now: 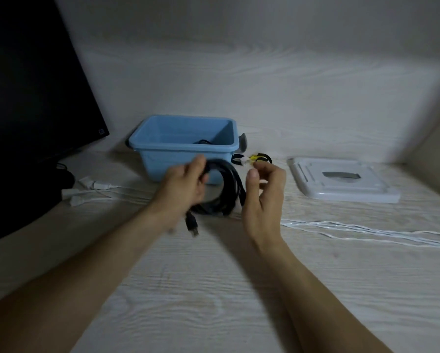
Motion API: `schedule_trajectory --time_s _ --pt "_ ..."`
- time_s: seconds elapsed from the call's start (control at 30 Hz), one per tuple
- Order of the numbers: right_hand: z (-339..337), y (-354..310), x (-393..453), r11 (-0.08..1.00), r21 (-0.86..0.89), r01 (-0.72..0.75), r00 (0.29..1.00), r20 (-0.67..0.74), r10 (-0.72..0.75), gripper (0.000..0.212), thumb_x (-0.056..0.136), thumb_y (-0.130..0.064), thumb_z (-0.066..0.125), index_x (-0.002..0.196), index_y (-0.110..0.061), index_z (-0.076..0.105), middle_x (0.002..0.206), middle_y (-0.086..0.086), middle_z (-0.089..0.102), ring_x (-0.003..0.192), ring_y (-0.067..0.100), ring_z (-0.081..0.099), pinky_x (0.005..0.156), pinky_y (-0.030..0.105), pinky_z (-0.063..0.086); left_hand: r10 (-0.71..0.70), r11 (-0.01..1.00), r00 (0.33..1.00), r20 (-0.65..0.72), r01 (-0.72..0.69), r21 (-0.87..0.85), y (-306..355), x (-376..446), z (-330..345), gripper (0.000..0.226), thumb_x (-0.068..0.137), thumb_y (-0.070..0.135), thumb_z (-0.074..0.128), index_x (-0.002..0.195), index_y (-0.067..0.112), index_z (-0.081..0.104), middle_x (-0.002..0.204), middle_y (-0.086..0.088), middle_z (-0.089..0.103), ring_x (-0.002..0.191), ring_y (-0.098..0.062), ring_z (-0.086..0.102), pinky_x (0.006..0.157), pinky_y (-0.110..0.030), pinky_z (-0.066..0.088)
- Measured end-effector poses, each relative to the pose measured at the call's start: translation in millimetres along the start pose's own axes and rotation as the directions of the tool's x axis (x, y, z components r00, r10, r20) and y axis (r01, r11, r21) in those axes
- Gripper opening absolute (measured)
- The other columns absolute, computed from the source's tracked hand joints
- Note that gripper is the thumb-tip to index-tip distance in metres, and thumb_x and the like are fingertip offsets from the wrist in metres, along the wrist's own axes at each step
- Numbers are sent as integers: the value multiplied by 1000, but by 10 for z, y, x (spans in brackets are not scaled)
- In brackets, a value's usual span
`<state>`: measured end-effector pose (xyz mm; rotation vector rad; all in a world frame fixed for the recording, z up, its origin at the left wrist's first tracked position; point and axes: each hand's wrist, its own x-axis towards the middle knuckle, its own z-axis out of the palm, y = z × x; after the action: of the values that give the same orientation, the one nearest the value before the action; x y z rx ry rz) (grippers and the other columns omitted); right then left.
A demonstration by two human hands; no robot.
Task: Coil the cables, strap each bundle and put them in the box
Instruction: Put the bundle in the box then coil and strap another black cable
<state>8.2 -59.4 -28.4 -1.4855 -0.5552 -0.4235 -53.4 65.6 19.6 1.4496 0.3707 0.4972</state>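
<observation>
The left hand [185,184] grips a coiled black cable [225,189] just in front of the blue box [185,146]. The right hand [263,197] is beside the coil, fingers loosely bent, holding nothing. A white lid [341,184] lies right of the box.

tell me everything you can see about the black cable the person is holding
The black cable is wound into a round coil of several loops, glossy like rubber or plastic sheathing. The left hand grips the coil at its upper left side and holds it roughly upright just in front of the blue box, its lowest loops close to or on the table. One free end hangs below the hand, ending in a dark plug. No strap is visible round it. The right hand is close beside it; whether it touches is unclear.
</observation>
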Motion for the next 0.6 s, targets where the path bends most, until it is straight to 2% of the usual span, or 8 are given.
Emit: schedule_trajectory --time_s 0.13,0.2,0.27,0.33,0.43,0.5,0.53,0.6 --pt "5 71 -26 999 -34 -38 999 3 38 19 101 -25 48 117 -16 48 114 2 50 102 13 51 81 12 40 233 972 956 -180 -228 48 599 369 -92 46 101 34 47 61 13 47 54 0 47 35 -6 36 39 -15 30" --pt "36 109 -46 995 -64 -76 995 60 80 17 101 -23 50 117 -17 48 113 2 51 102 14 51 77 10 39 414 897 896 -162 -371 241 785 550 -149 52 101 39 46 55 15 50 56 -3 49 41 -11 42 45 -21 36" --pt "52 150 -54 992 -90 -92 991 87 99 16 101 -26 50 116 -20 48 111 3 51 101 14 51 75 11 39 605 707 792 -86 -484 515 838 755 -221 61 102 42 39 52 10 54 54 -7 55 47 -21 52 50 -30 43" --pt "47 179 -49 988 -106 -114 987 101 125 16 100 -32 49 114 -24 48 110 2 52 100 12 51 77 16 41 727 483 686 -28 -481 732 816 965 -265 67 103 43 31 56 0 53 59 -17 60 56 -33 56 56 -39 46" --pt "30 221 -45 974 -149 -171 973 130 191 14 101 -30 50 115 -26 47 110 0 52 98 8 51 77 15 41 813 206 574 95 -437 876 770 1205 -267 59 105 37 26 55 9 42 55 -20 55 58 -35 51 75 -40 40" --pt "18 240 -51 968 -168 -184 970 131 207 15 101 -28 51 115 -24 48 109 0 52 97 6 51 75 12 41 792 47 579 191 -371 927 730 1368 -284 60 105 36 28 62 4 55 58 -21 57 74 -35 51 86 -41 33" --pt "17 243 -59 968 -169 -185 970 127 208 15 101 -28 52 115 -23 49 108 1 53 96 6 51 74 12 40 755 -12 614 230 -337 942 717 1444 -306 60 106 36 29 66 2 59 59 -20 58 80 -35 50 89 -41 29" --pt "16 266 -54 967 -179 -183 970 127 207 15 100 -28 52 114 -22 49 107 0 53 96 7 52 75 15 40 618 -107 731 289 -286 952 682 1585 -327 62 107 36 26 67 3 60 63 -15 60 75 -29 46 92 -39 26"
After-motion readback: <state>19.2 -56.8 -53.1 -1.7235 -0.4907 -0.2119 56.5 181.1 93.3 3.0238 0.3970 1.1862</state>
